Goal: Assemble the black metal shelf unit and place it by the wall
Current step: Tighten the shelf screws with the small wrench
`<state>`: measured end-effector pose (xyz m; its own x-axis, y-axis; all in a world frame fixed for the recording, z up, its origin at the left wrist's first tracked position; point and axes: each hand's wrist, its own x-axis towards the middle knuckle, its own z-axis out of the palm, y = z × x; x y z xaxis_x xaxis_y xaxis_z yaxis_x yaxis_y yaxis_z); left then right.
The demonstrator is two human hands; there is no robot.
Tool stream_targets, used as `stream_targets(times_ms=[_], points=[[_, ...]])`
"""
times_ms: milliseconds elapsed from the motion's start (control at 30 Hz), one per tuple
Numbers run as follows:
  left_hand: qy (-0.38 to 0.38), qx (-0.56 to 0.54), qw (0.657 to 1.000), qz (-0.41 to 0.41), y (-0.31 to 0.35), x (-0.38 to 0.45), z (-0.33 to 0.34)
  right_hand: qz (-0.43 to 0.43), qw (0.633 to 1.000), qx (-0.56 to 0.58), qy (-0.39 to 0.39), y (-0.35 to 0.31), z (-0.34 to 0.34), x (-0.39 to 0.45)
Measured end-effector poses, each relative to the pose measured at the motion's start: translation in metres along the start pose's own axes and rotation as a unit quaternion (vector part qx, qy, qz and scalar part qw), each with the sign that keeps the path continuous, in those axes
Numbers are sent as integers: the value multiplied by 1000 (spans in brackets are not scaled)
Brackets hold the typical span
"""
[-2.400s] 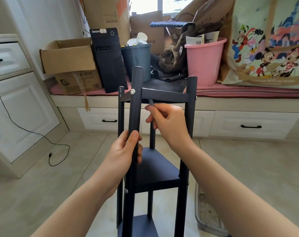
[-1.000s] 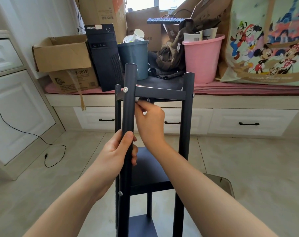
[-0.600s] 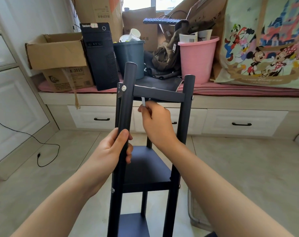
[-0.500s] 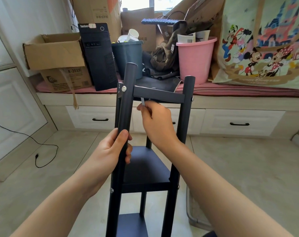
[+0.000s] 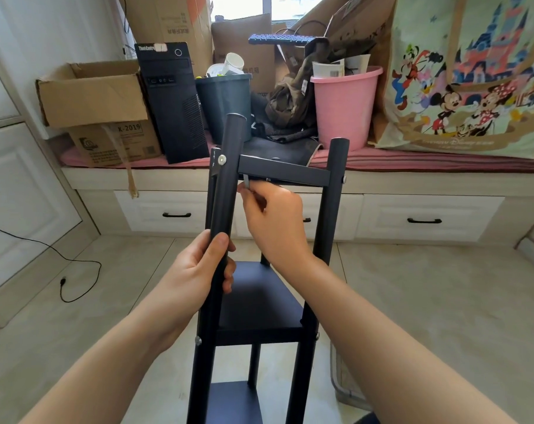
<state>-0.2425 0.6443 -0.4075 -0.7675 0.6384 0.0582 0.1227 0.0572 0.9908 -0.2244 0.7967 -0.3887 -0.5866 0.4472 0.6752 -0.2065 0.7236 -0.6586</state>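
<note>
Gripping the near-left post (image 5: 227,179) of the shelf unit (image 5: 259,301), the left hand (image 5: 198,270) wraps it below the top rail (image 5: 284,170). Right of that post, the right hand (image 5: 275,215) pinches a small hex key (image 5: 246,182) under the rail. Rigid, light-looking steel, probably smooth-coated; the posts look the safest holds.

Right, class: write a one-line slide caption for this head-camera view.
Left hand steadies a post of the black shelf unit while the right hand works a small metal tool under its top shelf.

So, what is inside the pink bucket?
Folded papers stick up out of the pink bucket, and brown cloth hangs beside its rim. Anything lower inside is hidden by the bucket's wall.
</note>
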Motion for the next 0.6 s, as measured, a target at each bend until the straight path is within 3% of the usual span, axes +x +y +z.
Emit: stream_targets(times_ms=[167,600], points=[[-3,-4,1000,-1,-3,0,-4,-12,1000,2,23,3,12,0],[-28,-15,999,1,-6,2,-11,60,987,113,97,4,46,9]])
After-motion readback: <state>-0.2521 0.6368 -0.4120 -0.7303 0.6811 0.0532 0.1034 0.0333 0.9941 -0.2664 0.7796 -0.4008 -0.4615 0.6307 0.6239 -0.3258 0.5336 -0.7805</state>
